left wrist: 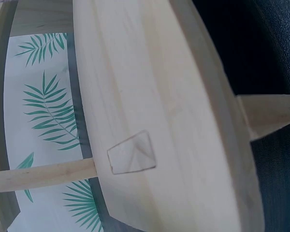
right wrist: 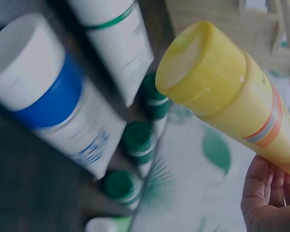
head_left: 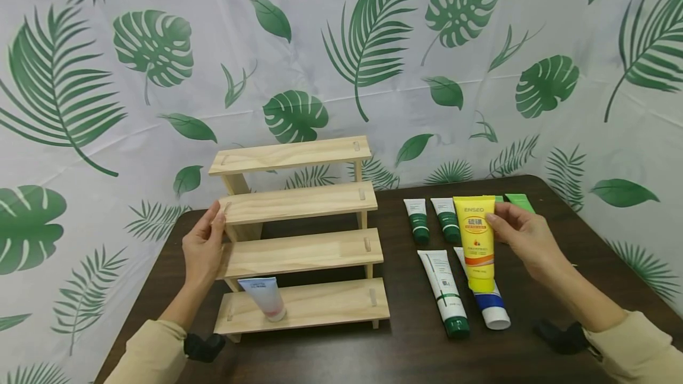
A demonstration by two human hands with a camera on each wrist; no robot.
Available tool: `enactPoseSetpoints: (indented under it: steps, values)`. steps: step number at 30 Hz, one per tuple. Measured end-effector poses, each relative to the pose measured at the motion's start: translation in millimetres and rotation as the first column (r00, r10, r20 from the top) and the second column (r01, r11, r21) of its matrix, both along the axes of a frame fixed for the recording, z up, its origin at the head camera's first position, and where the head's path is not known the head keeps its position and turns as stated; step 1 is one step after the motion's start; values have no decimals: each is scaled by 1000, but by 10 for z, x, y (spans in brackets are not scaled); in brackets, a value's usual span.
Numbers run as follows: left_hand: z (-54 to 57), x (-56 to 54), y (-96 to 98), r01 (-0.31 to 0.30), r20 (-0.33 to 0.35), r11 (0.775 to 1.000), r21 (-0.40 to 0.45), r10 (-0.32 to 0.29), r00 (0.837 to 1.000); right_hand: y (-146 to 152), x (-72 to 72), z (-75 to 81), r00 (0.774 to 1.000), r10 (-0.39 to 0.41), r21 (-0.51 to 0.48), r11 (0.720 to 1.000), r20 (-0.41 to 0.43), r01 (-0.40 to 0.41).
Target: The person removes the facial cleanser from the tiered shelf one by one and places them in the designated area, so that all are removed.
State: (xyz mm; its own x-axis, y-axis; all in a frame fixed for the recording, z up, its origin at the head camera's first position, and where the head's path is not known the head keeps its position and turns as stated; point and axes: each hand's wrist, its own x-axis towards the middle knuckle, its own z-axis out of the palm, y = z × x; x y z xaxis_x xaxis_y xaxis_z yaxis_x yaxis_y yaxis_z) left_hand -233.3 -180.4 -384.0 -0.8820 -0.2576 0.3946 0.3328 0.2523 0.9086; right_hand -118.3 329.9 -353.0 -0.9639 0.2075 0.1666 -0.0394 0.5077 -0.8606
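Observation:
In the head view my right hand (head_left: 525, 236) pinches a yellow squeeze tube (head_left: 478, 242) near its flat top end, cap downward, above the other tubes. The right wrist view shows this yellow tube (right wrist: 232, 92) with its cap close to the camera and my fingers (right wrist: 268, 193) at its far end. A four-tier wooden display rack (head_left: 299, 203) stands at the left. My left hand (head_left: 204, 248) holds the left end of its second tier from the top. On the lowest tier a pale blue and pink tube (head_left: 265, 299) leans back. The left wrist view shows only rack boards (left wrist: 154, 96), no hand.
Under the yellow tube lies a white tube with a blue band (head_left: 491, 307). Beside it are a white tube with a green cap (head_left: 444, 292) and two smaller green-and-white tubes (head_left: 417, 221). Bright green tubes (head_left: 520, 201) lie behind my right hand. A leaf-print cloth (head_left: 341, 76) hangs behind the table.

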Motion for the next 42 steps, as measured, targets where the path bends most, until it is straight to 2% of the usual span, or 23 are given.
enactPoseSetpoints:
  steps: [4, 7, 11, 13, 14, 18, 19, 21, 23, 30, 33, 37, 42]
  values:
    - [4, 12, -1, 0, 0, 1000, 2, 0, 1000, 218, -41, -144, 997, -33, 27, 999, 71, 31]
    - [7, 14, 0, 2, -2, 1000, 4, -2, 1000, 519, -153, -432, 991, -65, -4, 998, 115, 66]
    - [6, 9, 1, 4, -1, 1000, 13, -4, 1000, 1028, -306, -886, 987, -43, -66, 996, 158, 54]
    - [7, 8, 3, 4, -1, 1000, 14, -4, 1000, 1200, -349, -1048, 980, -58, -11, 998, 189, 61]
    - [9, 10, 5, 4, -2, 1000, 15, -4, 1000, 1292, -366, -1106, 976, -41, -1, 999, 214, 42]
    - [20, 19, 12, 5, -9, 1000, 9, -5, 1000, 1513, -410, -1347, 954, -118, 152, 985, 274, 79]
    - [21, 23, 14, 2, -11, 1000, 5, -2, 1000, 1558, -411, -1387, 950, -120, 160, 984, 287, 76]
    - [21, 29, 15, -8, -14, 1000, -10, 8, 1000, 1595, -392, -1421, 941, -128, 190, 979, 315, 70]
    - [20, 37, 15, -22, -13, 999, -26, 22, 1000, 1576, -358, -1374, 930, -114, 183, 982, 348, 52]
    - [7, 36, 19, -44, -8, 998, -48, 44, 999, 1177, -149, -836, 888, -91, 148, 989, 450, 26]
    - [6, 36, 22, -40, -8, 998, -38, 40, 999, 1059, -94, -706, 878, -80, 143, 990, 471, 14]
    - [7, 34, 23, -30, -4, 999, -19, 30, 1000, 1027, -88, -694, 867, -75, 134, 991, 492, 10]
    - [15, 37, 17, -21, 2, 1000, -18, 21, 1000, 1064, -109, -774, 862, -65, 117, 993, 502, 7]
